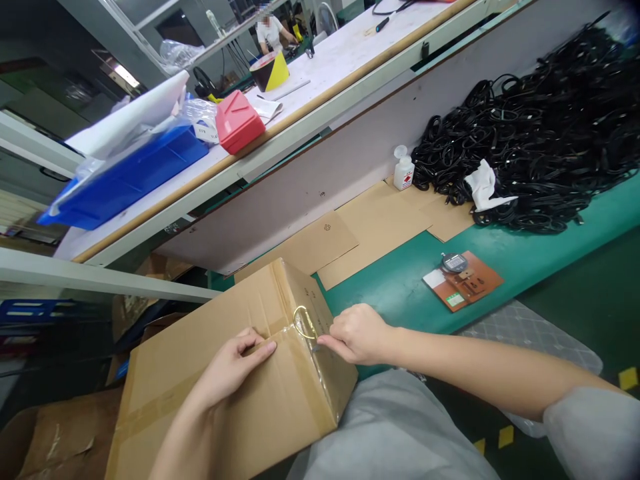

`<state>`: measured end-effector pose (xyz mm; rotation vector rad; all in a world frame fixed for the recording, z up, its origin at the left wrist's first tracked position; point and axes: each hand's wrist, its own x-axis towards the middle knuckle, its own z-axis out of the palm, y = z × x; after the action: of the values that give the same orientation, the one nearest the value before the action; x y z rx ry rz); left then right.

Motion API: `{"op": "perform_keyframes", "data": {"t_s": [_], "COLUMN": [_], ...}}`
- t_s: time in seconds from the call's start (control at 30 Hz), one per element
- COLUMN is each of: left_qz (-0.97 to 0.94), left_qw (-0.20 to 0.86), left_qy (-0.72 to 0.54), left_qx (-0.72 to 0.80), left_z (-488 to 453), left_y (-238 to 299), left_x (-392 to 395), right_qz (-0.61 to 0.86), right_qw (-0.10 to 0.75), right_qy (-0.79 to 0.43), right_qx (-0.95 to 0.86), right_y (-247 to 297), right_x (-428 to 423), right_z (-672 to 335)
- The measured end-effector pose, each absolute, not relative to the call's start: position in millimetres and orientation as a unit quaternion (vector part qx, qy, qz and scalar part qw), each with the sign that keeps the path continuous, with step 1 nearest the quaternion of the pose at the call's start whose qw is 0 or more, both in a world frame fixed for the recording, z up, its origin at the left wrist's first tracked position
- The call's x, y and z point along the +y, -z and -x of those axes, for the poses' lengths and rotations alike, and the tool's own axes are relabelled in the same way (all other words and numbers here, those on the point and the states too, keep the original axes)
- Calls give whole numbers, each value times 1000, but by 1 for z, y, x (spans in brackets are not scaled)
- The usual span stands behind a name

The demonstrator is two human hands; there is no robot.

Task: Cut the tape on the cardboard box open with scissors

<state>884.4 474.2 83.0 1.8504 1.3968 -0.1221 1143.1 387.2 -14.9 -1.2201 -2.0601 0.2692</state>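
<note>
A large taped cardboard box (260,393) lies tilted in front of me, close to my lap. My left hand (235,363) rests on its top near the tape seam, thumb stretched out and fingers partly bent, holding nothing that I can see. At the box's right edge, my right hand (357,333) is closed in a fist with the thumb pointing left. A thin gold-coloured loop (296,323), like a scissor handle, sticks out by that thumb over the taped edge. The rest of it is hidden.
On the green bench (390,287) are flat cardboard sheets (385,220), a dial gauge (454,263) on a brown board, a white bottle (404,173) and a heap of black cables (525,133). A shelf above holds a blue bin (135,177) and a red box (240,123). Another person (273,30) sits far back.
</note>
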Motion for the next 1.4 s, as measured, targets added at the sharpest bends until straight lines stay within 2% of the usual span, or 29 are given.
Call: {"op": "perform_keyframes", "data": {"t_s": [0.23, 0.53, 0.77, 0.87, 1.0, 1.17, 1.27, 1.4], "left_qz": [-730, -725, -747, -736, -731, -697, -639, -548], "left_qw": [395, 372, 278, 290, 293, 222, 285, 425], "left_qy": [42, 26, 30, 34, 2, -195, -259, -324], "left_qx": [557, 578, 603, 611, 616, 653, 666, 644], "left_z": [-889, -889, -881, -887, -889, -878, -874, -873], "left_y": [-85, -96, -106, -96, -89, -94, -91, -84], "left_x": [473, 461, 440, 442, 441, 415, 389, 356], "right_qz": [437, 392, 501, 561, 567, 540, 473, 380], "right_qw": [404, 386, 386, 385, 407, 468, 501, 434], "right_qy": [-89, -121, -141, -205, -269, -358, -487, -635], "right_qx": [-799, -826, -762, -704, -663, -601, -536, -514], "right_y": [21, 22, 16, 14, 10, -8, -30, -71], "right_x": [344, 320, 357, 379, 396, 407, 410, 402], "right_z": [-1146, -1161, -1176, -1170, -1156, -1144, -1129, -1099]}}
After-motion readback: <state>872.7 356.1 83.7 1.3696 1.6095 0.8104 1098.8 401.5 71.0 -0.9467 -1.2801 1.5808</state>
